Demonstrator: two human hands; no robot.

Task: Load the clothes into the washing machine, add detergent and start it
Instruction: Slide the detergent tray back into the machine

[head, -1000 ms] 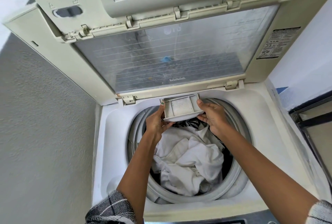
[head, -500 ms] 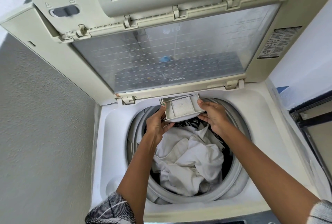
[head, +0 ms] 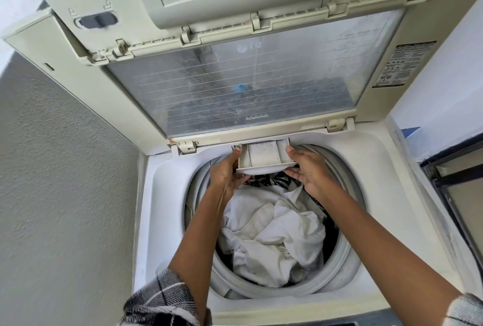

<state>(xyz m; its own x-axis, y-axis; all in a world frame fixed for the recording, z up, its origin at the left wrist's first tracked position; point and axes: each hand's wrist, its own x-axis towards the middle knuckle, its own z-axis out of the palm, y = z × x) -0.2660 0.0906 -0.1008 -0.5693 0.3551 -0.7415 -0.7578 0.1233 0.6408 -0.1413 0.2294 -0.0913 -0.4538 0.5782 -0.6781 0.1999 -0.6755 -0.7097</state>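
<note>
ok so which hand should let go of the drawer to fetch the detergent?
Probably right. The left hand cups the detergent drawer from its side and underneath, so it can steady it alone; the right hand only pinches its corner.

Grey rough-textured wall [head: 60, 169] fills the area left of the left hand [head: 226, 174]; right of the right hand [head: 311, 171] a smooth white wall [head: 444, 64] in bright daylight, with a dark-framed panel [head: 454, 195] low beside it and a small blue patch [head: 410, 133] just above that frame.
</note>
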